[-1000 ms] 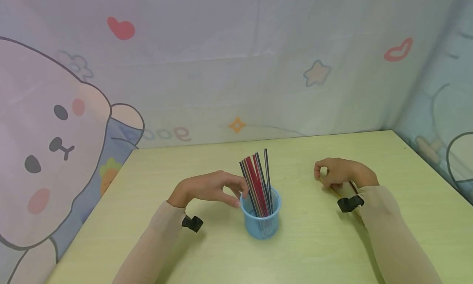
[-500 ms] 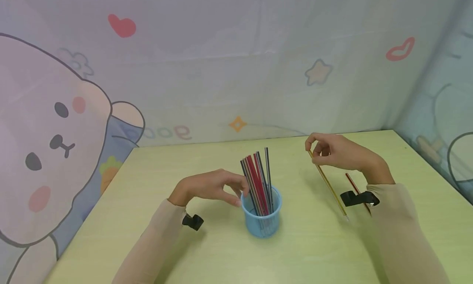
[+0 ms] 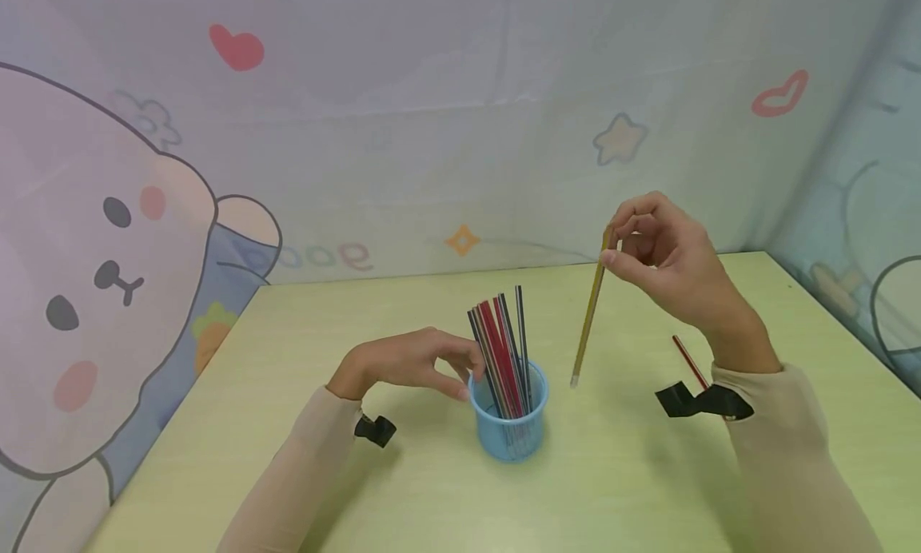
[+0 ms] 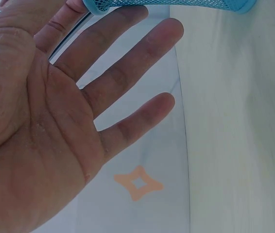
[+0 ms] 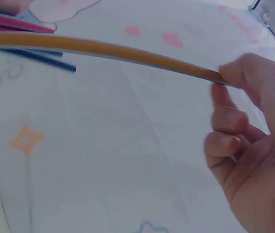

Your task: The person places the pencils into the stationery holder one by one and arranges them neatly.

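In the head view my right hand [image 3: 665,261] is raised above the table and pinches the upper end of a long yellow pencil [image 3: 590,317] between thumb and fingers. The pencil hangs slightly tilted, its pale lower end apart from the table and right of a blue mesh pen holder [image 3: 509,439]. My left hand [image 3: 413,365] holds the left side of the holder's rim with thumb and index finger; in the left wrist view its other fingers [image 4: 128,77] are spread straight. Red, dark and striped pencils [image 3: 496,353] stand leaning inside the holder.
A red pencil [image 3: 689,360] lies on the light wooden table [image 3: 612,489], partly hidden by the right wrist and its black strap [image 3: 701,399]. A printed cloth [image 3: 403,129] hangs behind the table, with another at the right side.
My right hand has picked up the yellow pencil from the table, lifted it, and swung it toward hanging upright near the holder. The left hand and holder have stayed put.
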The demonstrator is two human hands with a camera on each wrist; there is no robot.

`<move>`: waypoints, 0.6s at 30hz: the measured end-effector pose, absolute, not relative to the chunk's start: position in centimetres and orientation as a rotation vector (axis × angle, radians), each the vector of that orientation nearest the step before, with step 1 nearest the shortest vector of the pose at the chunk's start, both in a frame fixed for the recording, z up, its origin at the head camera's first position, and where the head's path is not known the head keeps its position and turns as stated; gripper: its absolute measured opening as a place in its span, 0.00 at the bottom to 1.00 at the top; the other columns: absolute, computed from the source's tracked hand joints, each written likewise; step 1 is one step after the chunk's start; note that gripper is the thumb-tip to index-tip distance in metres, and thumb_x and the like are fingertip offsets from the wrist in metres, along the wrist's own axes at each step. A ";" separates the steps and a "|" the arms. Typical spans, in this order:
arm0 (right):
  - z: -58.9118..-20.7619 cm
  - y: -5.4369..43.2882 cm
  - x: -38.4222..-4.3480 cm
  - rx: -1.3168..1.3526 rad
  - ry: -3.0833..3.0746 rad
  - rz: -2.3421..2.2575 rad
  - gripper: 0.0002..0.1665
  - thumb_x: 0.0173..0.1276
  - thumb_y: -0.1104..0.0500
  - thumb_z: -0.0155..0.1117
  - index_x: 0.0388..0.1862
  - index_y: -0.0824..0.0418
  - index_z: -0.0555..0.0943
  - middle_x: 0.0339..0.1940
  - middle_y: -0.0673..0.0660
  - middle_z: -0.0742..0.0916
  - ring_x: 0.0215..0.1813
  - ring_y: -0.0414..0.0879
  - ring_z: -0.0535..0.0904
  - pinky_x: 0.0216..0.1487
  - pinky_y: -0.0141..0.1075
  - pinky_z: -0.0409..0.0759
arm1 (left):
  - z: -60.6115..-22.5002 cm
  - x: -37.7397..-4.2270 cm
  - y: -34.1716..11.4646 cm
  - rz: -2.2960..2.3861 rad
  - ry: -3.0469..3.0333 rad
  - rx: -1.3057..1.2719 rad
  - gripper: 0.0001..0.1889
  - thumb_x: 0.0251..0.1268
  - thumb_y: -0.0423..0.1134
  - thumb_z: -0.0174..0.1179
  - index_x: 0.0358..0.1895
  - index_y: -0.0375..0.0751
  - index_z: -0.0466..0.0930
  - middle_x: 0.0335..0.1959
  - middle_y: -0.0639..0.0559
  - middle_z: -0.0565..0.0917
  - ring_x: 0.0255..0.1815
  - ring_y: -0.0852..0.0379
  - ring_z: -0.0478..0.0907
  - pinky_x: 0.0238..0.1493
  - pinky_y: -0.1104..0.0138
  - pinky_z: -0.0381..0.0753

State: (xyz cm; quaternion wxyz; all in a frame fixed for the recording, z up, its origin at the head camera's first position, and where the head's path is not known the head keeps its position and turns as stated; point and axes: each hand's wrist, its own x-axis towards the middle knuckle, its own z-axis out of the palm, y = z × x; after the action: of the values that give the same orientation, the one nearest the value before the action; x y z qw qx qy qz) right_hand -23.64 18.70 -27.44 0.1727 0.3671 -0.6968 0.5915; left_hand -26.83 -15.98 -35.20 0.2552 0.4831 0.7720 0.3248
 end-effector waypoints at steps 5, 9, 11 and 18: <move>-27.4 17.0 -23.4 1.060 -1.541 1.885 0.16 0.60 0.81 0.57 0.47 0.75 0.70 0.35 0.59 0.81 0.25 0.44 0.79 0.28 0.26 0.75 | -35.2 -26.9 -16.0 0.877 2.106 1.306 0.10 0.68 0.43 0.66 0.47 0.46 0.79 0.49 0.51 0.83 0.52 0.58 0.83 0.56 0.64 0.81; -28.0 15.3 -23.6 1.029 -1.502 1.857 0.15 0.60 0.80 0.57 0.45 0.77 0.68 0.36 0.58 0.81 0.24 0.44 0.82 0.30 0.27 0.78 | -35.2 -26.8 -16.1 0.870 2.112 1.302 0.08 0.68 0.43 0.66 0.46 0.50 0.79 0.48 0.57 0.82 0.52 0.59 0.83 0.56 0.64 0.81; -28.6 14.4 -23.6 1.007 -1.585 1.820 0.15 0.61 0.80 0.57 0.46 0.78 0.68 0.36 0.57 0.81 0.23 0.42 0.80 0.29 0.26 0.77 | -35.2 -26.8 -16.1 0.870 2.113 1.301 0.08 0.68 0.43 0.66 0.46 0.51 0.79 0.48 0.58 0.82 0.52 0.59 0.83 0.56 0.64 0.81; -31.6 11.4 -23.8 0.994 -1.982 1.613 0.16 0.66 0.75 0.61 0.50 0.65 0.72 0.36 0.59 0.80 0.17 0.41 0.65 0.18 0.29 0.64 | -35.5 -26.9 -16.0 0.897 2.085 1.315 0.12 0.69 0.41 0.65 0.48 0.40 0.78 0.47 0.49 0.83 0.52 0.56 0.83 0.57 0.63 0.81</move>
State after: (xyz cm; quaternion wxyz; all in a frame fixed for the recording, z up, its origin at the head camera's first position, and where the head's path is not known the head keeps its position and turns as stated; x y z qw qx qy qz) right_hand -23.82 11.36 -31.57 0.1985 0.3554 -0.7085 0.5765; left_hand -26.92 -16.01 -35.46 0.2563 0.4845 0.7683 0.3306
